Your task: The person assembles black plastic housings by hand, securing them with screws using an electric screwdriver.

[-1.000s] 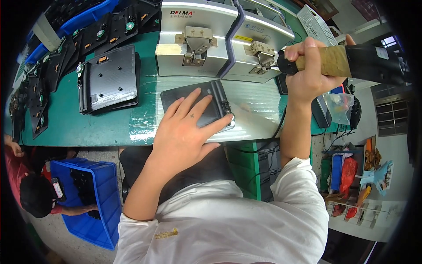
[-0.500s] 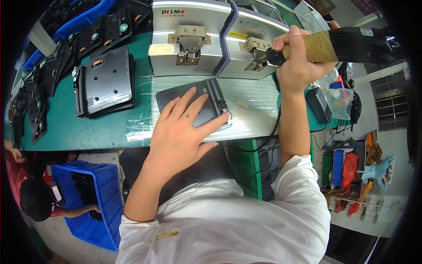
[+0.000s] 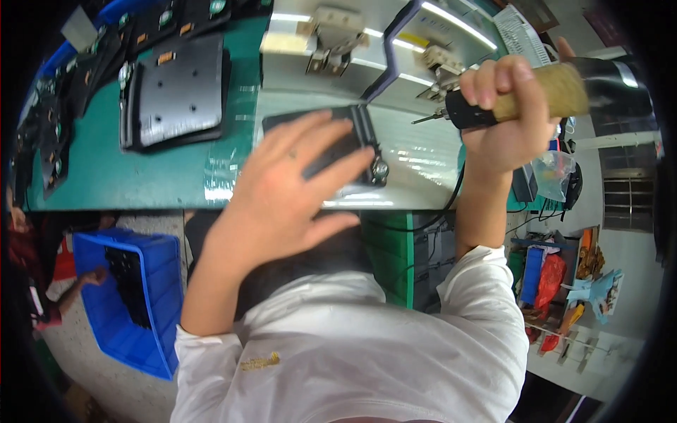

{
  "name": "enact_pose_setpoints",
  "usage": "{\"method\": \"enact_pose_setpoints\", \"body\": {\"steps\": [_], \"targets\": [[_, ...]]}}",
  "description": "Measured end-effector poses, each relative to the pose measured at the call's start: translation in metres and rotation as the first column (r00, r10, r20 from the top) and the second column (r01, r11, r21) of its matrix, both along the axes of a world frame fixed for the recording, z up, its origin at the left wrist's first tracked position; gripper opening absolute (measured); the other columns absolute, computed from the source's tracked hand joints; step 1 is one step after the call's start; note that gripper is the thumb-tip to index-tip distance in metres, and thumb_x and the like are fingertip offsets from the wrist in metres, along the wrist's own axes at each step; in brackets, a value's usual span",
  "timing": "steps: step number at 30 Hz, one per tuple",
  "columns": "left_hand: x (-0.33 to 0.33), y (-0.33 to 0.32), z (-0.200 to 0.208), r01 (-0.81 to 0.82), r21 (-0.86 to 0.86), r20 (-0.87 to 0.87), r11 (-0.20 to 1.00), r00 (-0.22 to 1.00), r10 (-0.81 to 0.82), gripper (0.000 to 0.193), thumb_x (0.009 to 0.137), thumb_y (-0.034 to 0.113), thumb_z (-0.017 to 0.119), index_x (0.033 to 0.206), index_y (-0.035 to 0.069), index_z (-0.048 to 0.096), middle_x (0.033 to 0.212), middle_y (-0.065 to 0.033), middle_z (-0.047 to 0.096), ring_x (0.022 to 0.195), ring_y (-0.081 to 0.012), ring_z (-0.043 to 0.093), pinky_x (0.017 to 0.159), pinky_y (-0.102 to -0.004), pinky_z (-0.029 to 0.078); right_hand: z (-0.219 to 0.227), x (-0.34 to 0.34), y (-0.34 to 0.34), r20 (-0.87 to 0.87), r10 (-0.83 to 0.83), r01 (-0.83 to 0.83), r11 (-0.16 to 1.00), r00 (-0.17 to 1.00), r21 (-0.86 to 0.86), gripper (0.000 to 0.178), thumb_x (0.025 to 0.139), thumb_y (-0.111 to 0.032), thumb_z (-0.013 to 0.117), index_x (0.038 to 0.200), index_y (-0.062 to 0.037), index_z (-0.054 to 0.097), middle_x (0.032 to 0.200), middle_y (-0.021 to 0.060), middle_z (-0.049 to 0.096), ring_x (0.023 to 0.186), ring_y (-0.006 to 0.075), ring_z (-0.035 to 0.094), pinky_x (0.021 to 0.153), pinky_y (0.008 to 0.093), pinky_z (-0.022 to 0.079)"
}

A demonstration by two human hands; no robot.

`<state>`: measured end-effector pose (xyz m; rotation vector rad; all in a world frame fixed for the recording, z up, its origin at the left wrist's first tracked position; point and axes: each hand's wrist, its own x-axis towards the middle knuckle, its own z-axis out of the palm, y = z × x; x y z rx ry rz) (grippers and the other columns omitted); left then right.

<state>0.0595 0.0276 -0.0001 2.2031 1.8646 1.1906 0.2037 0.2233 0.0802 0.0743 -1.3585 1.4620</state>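
My left hand [image 3: 278, 180] lies with spread fingers over a flat black plastic panel [image 3: 335, 151], its fingertips across the panel's face. A small round metallic part [image 3: 379, 169] sits at the panel's right corner, close to my index finger. My right hand [image 3: 511, 113] is wrapped round an electric screwdriver [image 3: 564, 90] with a tan-wrapped grip and black body. The screwdriver is held sideways above the bench, its thin bit [image 3: 427, 118] pointing left, apart from the panel. Whether a screw sits on the bit, I cannot tell.
Two silver screw feeders [image 3: 285, 72] stand behind the panel. Stacked black panels [image 3: 176, 99] lie to the left, with several more beyond. A black cable [image 3: 451, 201] hangs over the bench edge. At lower left, another person's hand [image 3: 92, 276] is by a blue crate [image 3: 159, 264].
The screwdriver has come away from the right feeder, and its bit now shows. My left hand stays spread on the panel. The other person's hand has drawn back from inside the crate.
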Motion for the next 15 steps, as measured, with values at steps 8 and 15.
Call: {"method": "enact_pose_setpoints", "body": {"steps": [8, 15], "targets": [[-0.018, 0.0, -0.021, -0.117, -0.042, -0.05, 0.992, 0.992, 0.115, 0.065, 0.065, 0.036, 0.087, 0.123, 0.009, 0.071, 0.139, -0.0133, 0.062, 0.133, -0.0386, 0.055, 0.107, -0.0499, 0.046, -0.031, -0.005, -0.031, 0.272, 0.304, -0.306, 0.951, 0.913, -0.036, 0.059, 0.103, -0.013, 0.039, 0.158, -0.0207, 0.023, 0.086, 0.0052, 0.047, 0.064, 0.0134, 0.049, 0.061, 0.0335, 0.046], [-0.018, 0.001, -0.027, -0.131, -0.038, -0.054, 0.991, 0.99, 0.129, 0.059, 0.067, 0.038, 0.085, 0.117, 0.009, 0.073, 0.138, -0.0126, 0.063, 0.132, -0.0377, 0.056, 0.107, -0.0491, 0.047, -0.042, -0.005, -0.021, 0.402, 0.419, -0.405, 0.906, 0.814, -0.125, 0.044, 0.103, -0.014, 0.036, 0.147, -0.0124, 0.038, 0.085, 0.0051, 0.047, 0.064, 0.0128, 0.048, 0.063, 0.0329, 0.045]]}}
